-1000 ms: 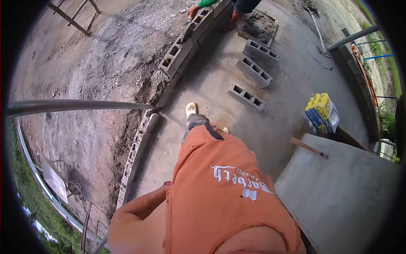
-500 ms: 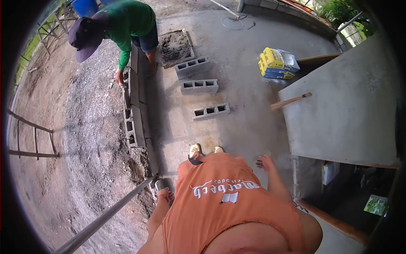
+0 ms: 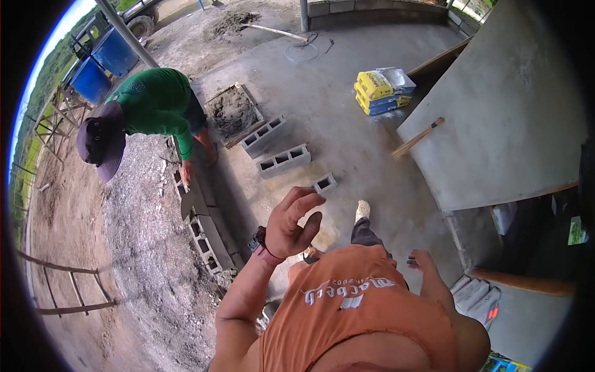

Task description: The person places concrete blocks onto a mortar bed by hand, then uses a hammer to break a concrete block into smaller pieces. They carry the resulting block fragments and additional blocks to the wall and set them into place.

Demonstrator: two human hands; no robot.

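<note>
Single head-worn view, wide fisheye with a dark circular border, aimed steeply down and forward over the wearer's own orange shirt (image 3: 359, 304). Nearest to lens: left hand (image 3: 291, 223), raised at frame centre; right hand (image 3: 423, 260) sits lower, close to the body. Concrete floor (image 3: 347, 136) lies well below, and the upper left reaches a co-worker in green (image 3: 158, 99), seen from above.

Daylit concrete floor (image 3: 347, 124) fills the middle. At 9 o'clock lies gravel ground (image 3: 142, 248), edged by a low block wall (image 3: 207, 232). Blue barrels (image 3: 102, 65) stand at 11 o'clock, a wooden fence (image 3: 68, 288) at 8 o'clock. A grey concrete worktop (image 3: 514, 111) spans 2 o'clock, cement bags (image 3: 379, 90) just beside it
</note>
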